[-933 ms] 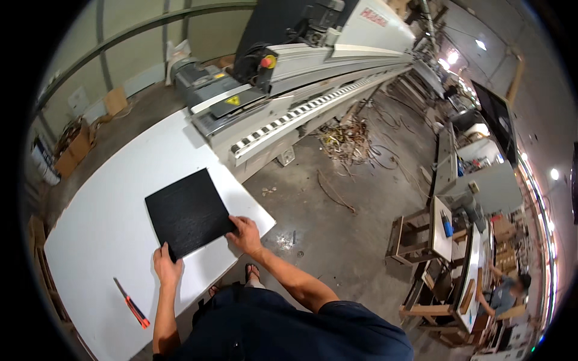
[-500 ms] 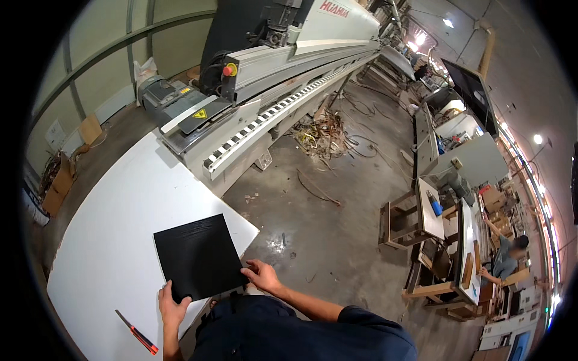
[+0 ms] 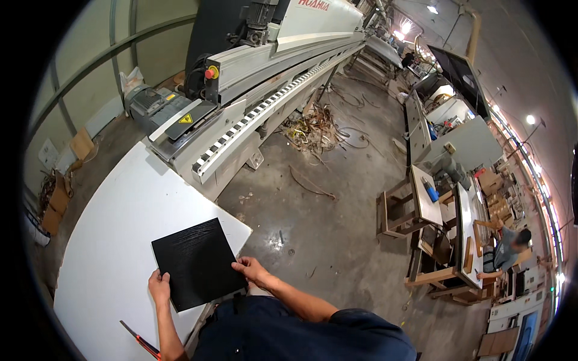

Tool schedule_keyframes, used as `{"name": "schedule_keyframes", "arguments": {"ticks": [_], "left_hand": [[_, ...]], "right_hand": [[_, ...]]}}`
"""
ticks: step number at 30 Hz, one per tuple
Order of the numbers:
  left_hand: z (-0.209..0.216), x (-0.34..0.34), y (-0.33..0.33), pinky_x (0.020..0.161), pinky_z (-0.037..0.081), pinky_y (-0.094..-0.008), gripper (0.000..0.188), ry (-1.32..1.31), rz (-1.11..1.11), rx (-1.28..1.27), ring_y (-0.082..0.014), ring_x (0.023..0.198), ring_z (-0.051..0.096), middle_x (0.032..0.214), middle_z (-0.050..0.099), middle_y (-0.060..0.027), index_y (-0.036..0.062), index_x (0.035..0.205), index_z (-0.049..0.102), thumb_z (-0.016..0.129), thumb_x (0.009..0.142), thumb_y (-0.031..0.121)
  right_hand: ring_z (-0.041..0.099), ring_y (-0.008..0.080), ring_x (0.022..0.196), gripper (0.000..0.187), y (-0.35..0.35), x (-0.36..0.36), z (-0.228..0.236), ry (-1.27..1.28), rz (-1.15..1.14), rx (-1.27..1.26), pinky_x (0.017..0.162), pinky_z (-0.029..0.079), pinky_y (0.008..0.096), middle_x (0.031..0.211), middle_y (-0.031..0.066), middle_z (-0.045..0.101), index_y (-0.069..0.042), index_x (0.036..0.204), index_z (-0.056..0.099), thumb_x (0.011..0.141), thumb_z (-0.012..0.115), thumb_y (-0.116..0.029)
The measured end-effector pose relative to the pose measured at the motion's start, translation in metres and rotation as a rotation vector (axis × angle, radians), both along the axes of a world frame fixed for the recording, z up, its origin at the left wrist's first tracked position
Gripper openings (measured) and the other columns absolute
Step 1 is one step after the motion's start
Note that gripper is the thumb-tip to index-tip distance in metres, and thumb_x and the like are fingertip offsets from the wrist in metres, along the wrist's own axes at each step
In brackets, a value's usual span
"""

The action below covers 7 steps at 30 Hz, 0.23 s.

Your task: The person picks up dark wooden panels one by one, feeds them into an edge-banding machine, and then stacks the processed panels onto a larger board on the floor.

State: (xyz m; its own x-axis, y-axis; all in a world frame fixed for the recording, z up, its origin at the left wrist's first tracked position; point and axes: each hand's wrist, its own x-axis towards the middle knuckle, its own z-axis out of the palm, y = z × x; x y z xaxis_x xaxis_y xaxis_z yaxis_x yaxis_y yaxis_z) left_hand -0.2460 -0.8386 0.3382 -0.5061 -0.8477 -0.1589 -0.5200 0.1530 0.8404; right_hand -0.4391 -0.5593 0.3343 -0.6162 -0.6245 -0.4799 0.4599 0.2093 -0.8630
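Observation:
A square black panel [image 3: 195, 265] with a faintly streaked surface is over the near part of a white worktable [image 3: 114, 240]. My left hand [image 3: 159, 286] grips its left edge, thumb on the top face. On the opposite edge my right hand [image 3: 251, 270] is closed, with the thumb on top and the other fingers partly hidden. Whether the panel rests on the table or is slightly raised, I cannot tell. Left of my left forearm lies a knife with a long blade and a red and black handle [image 3: 144, 344].
A long edge-processing machine [image 3: 283, 60] with a striped conveyor track adjoins the table's far end. Tangled strip scraps [image 3: 313, 129] lie on the floor [image 3: 337, 228]. At right are wooden work benches [image 3: 427, 201], where another person [image 3: 504, 253] works.
My left hand has moved up from the panel's lower left corner to the middle of its left edge. The panel has turned slightly, and the view has shifted a little.

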Motion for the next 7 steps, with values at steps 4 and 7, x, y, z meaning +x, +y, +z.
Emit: {"name": "schedule_keyframes", "arguments": {"ticks": [4, 7], "left_hand": [[0.040, -0.027, 0.006, 0.071, 0.046, -0.0284, 0.032, 0.070, -0.027, 0.091, -0.0168, 0.074, 0.058, 0.082, 0.065, -0.0111, -0.0071, 0.107, 0.061, 0.062, 0.080, 0.010], [0.047, -0.034, 0.000, 0.075, 0.046, -0.0277, 0.033, 0.050, 0.010, 0.140, -0.0168, 0.079, 0.060, 0.086, 0.066, -0.0115, -0.0064, 0.108, 0.061, 0.063, 0.080, 0.011]], "right_hand": [[0.050, 0.0082, 0.069, 0.023, 0.004, -0.003, -0.020, -0.097, -0.057, -0.080, 0.063, 0.042, 0.0259, 0.076, -0.0003, 0.060, -0.003, 0.083, 0.062, 0.086, 0.067, -0.026], [0.055, 0.0090, 0.075, 0.020, 0.003, -0.002, -0.041, -0.230, -0.079, -0.127, 0.070, 0.045, 0.0260, 0.081, 0.0017, 0.064, -0.005, 0.086, 0.064, 0.086, 0.067, -0.024]]}}
